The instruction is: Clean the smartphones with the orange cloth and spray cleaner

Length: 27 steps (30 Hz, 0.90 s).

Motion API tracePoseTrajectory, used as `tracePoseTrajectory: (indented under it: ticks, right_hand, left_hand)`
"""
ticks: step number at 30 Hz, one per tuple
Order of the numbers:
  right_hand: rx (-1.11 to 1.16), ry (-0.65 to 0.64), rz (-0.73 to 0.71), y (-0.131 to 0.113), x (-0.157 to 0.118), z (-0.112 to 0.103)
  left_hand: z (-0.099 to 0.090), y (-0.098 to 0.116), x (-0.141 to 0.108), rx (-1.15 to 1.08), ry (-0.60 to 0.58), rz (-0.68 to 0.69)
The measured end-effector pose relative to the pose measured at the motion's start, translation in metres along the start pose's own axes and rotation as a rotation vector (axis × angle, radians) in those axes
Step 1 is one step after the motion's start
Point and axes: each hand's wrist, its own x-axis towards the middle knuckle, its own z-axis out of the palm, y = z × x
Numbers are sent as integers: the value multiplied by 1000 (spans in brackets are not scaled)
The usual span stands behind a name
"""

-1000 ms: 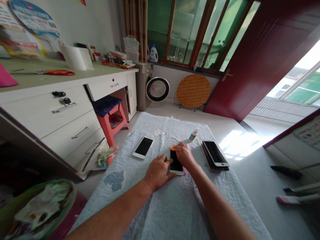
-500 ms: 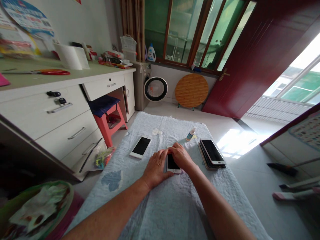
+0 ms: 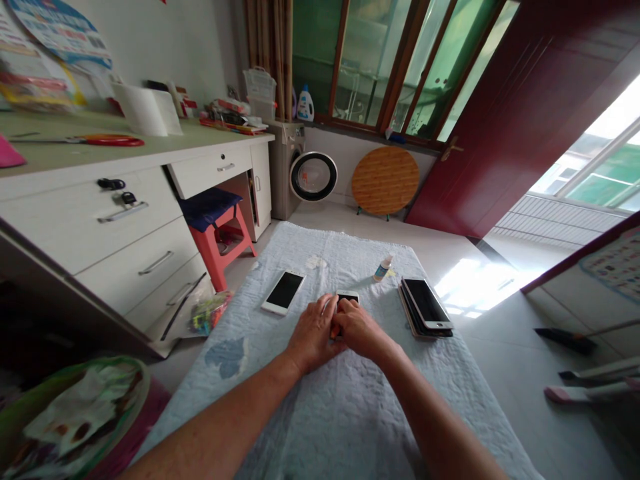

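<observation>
A white smartphone (image 3: 349,293) lies face up on the cloth-covered table, its lower part hidden under both hands. My left hand (image 3: 314,335) grips it along the left side, fingers at the edge and thumb near the bottom. Bent over the screen, my right hand (image 3: 361,327) is closed on something small, of which only an orange bit shows by the fingertips. To the left lies another white smartphone (image 3: 284,292) with a dark screen. Beyond my right hand stands a small spray bottle (image 3: 383,269) with a blue label.
On the right of the table is a stack of phones or tablets (image 3: 427,307). A light blue quilted cloth (image 3: 340,413) covers the table. At the left are a waste bin (image 3: 145,400), a red stool (image 3: 215,257) and a white desk (image 3: 135,247).
My right hand has slid from the top of the phone down toward its lower part, baring the phone's top edge. My left hand stays at the phone's left side.
</observation>
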Motion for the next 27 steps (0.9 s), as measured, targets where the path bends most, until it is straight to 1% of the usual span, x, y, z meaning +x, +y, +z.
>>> tracePoseTrajectory:
  ticks: [4,8,10,13,15,17,20,24,27]
  right_hand:
    - [54,-15,-25,-7,-14,0]
    - [165,61,-31,-6,-20,3]
    - [197,135,1,-1,-20,5]
    - [167,255,92,11,-18,7]
    - [128,310,157,19,-18,8]
    - [89,338,213,24,-18,8]
    - [37,336,253,23,-17,7]
    - [10,285,190,14,-14,6]
    - [36,262,152,9,-13,5]
  left_hand:
    - [-6,4,0,49,-36,12]
    - [-11,6,0,69,-92,29]
    - [-13,7,0,56,-96,29]
    - [-15,8,1,51,-105,24]
    - [-16,8,1,54,-114,25]
    - [-17,8,1,50,-119,31]
    - [-16,6,1,31,-120,48]
    - [-13,1,1,-17,-111,31]
    - [-12,-1,1,-34,-108,20]
